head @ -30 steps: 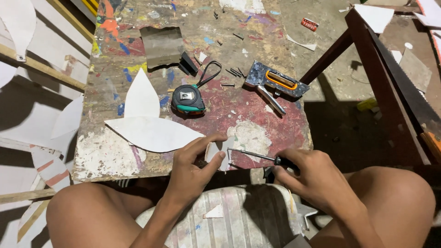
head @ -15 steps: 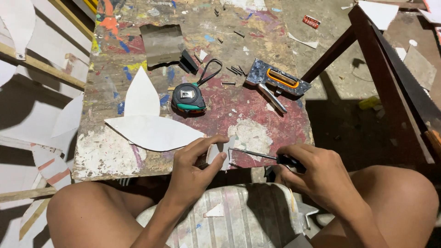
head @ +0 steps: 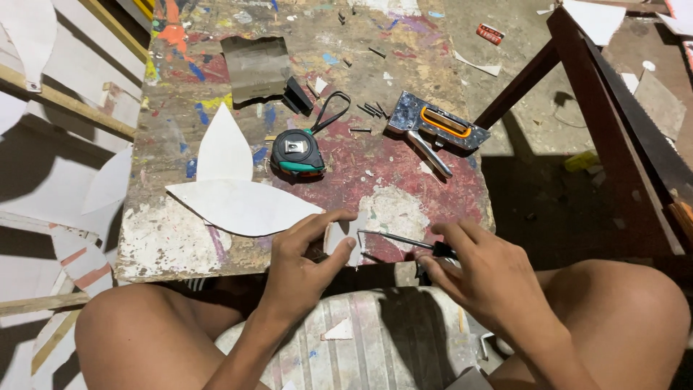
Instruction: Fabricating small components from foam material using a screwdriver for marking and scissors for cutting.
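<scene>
My left hand [head: 307,263] pinches a small pale card scrap [head: 339,238]; my right hand [head: 491,278] grips a thin metal tool [head: 397,240] at the paint-crusted counter [head: 180,245] edge.

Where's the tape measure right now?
In the head view, the tape measure sits mid-table, just right of the white leaf-shaped cutouts and left of the staple gun.

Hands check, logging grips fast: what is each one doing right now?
Left hand: closed on a small white piece.
Right hand: closed on a thin metal tool with a dark handle.
</scene>
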